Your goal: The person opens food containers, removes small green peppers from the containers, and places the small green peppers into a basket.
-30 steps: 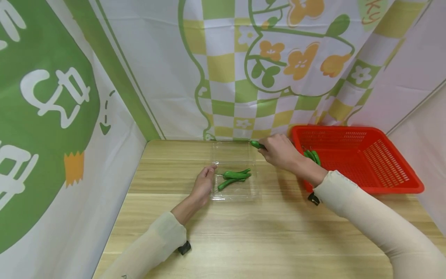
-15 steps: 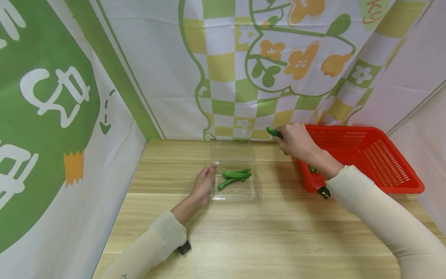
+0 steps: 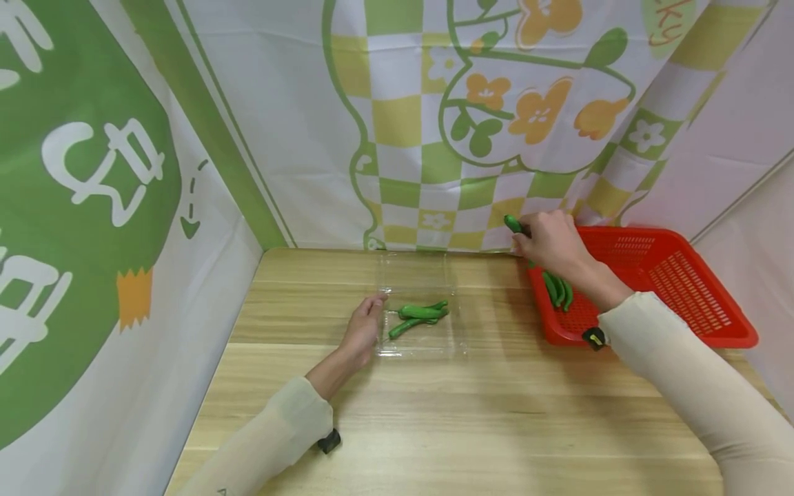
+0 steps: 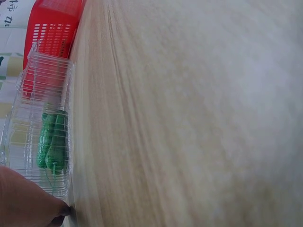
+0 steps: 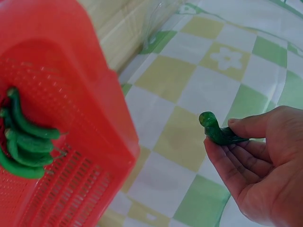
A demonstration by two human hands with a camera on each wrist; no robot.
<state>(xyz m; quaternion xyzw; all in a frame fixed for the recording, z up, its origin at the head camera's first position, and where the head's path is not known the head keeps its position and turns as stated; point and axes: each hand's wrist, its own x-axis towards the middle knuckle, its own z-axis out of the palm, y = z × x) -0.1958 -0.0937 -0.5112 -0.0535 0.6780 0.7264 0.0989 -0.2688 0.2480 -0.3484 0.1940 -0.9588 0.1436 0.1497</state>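
In the head view a clear plastic clamshell box (image 3: 397, 353) lies with its lid folded back on the wooden table, several green chili peppers (image 3: 422, 313) inside. My left hand (image 3: 362, 327) pinches the box's left edge; the left wrist view shows the thumb (image 4: 28, 201) at its corner. My right hand (image 3: 554, 240) holds one green pepper (image 5: 218, 130) between thumb and fingers, raised near the left rim of the red plastic basket (image 3: 688, 296). More green peppers (image 5: 31, 146) lie together inside that basket.
A printed cloth (image 3: 397, 124) with checks and flowers hangs along the table's back edge. On the left stands a green and white cloth wall (image 3: 93, 241). The wooden table top (image 3: 434, 420) stretches in front of the box.
My right hand has moved right and slightly up, carrying the pepper from beside the lid to the basket's left rim. My left hand and the box have stayed in place.
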